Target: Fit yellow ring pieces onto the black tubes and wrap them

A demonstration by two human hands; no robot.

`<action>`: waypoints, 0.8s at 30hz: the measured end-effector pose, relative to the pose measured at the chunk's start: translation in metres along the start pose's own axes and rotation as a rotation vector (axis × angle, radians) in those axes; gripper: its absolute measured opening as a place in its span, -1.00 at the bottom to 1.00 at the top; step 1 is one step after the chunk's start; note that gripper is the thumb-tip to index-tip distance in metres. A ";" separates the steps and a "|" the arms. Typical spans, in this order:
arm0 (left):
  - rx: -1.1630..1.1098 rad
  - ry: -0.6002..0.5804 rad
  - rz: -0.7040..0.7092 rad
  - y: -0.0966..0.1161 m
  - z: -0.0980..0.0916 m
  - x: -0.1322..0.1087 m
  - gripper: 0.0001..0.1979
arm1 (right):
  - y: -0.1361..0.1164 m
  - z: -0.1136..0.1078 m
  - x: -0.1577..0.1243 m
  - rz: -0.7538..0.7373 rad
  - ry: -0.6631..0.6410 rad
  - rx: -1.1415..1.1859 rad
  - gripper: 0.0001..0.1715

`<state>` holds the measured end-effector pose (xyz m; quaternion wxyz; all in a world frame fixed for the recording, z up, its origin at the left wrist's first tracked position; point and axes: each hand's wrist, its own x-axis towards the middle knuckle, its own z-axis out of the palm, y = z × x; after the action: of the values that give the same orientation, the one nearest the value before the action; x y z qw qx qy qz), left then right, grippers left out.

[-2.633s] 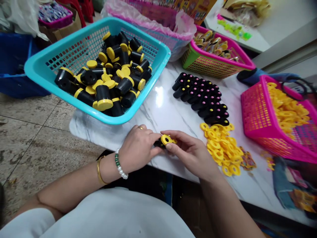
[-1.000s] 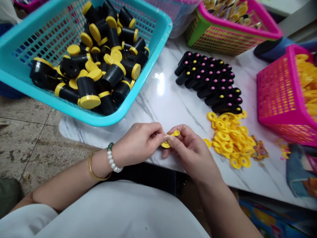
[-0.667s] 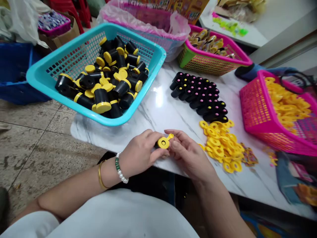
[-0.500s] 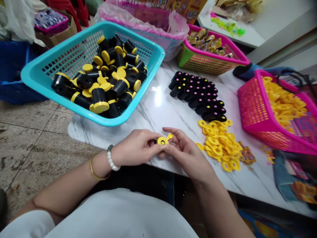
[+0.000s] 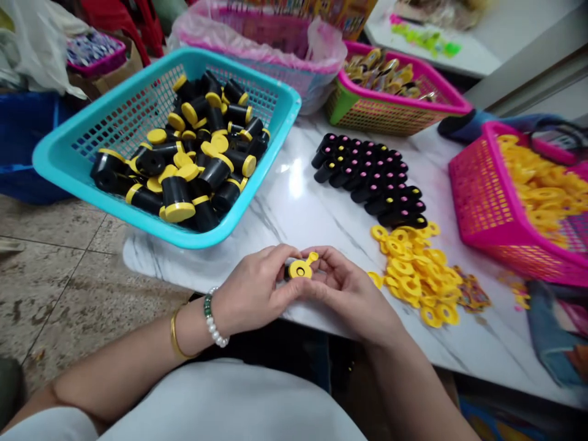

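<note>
My left hand point(image 5: 257, 285) is closed round a small black cylinder, mostly hidden in its fingers. A yellow ring piece point(image 5: 299, 270) with a short tab faces up at the cylinder's near end. My right hand point(image 5: 356, 291) curls round the other side, its thumb at the ring's lower edge and its fingers behind the tab. Both thumbs meet just below the ring. To the right of my hands lies a heap of loose yellow ring pieces point(image 5: 413, 269). Beyond it, black cylinders point(image 5: 367, 174) with pink or yellow dots lie packed in rows.
A turquoise basket point(image 5: 197, 240) of black cylinders with yellow caps stands left. A pink basket point(image 5: 482, 202) of yellow pieces is at the right. Behind are a pink-and-green basket point(image 5: 367, 113) and a plastic-lined basket point(image 5: 316, 79). The marble-patterned table point(image 5: 294, 208) ends near my body.
The yellow piece's tab now points more upward. My right fingers have curled in closer, and its thumb has moved down to the ring's lower edge. The view has shifted slightly.
</note>
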<state>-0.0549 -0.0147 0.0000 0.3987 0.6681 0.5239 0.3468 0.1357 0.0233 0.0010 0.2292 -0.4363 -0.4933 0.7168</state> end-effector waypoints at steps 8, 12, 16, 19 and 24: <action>0.145 -0.011 0.069 -0.003 0.009 -0.006 -0.77 | 0.003 -0.017 -0.005 -0.025 0.103 -0.009 -0.66; 0.173 -0.017 0.100 -0.003 0.010 -0.006 -0.81 | -0.009 -0.019 0.002 -0.038 0.001 0.013 -0.58; 0.326 0.007 0.118 -0.002 0.015 -0.009 -0.82 | -0.024 -0.021 0.015 0.061 -0.144 -0.039 -0.52; 0.491 0.077 0.148 0.000 0.022 -0.011 -0.84 | -0.034 -0.018 0.022 0.053 -0.199 -0.243 -0.55; 0.564 0.169 0.158 0.000 0.032 -0.009 -0.92 | -0.035 -0.003 0.016 -0.022 -0.197 -0.456 -0.62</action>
<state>-0.0285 -0.0284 -0.0150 0.1242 0.7599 0.5773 0.2717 0.1268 0.0513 0.0256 0.0835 -0.3996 -0.6667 0.6236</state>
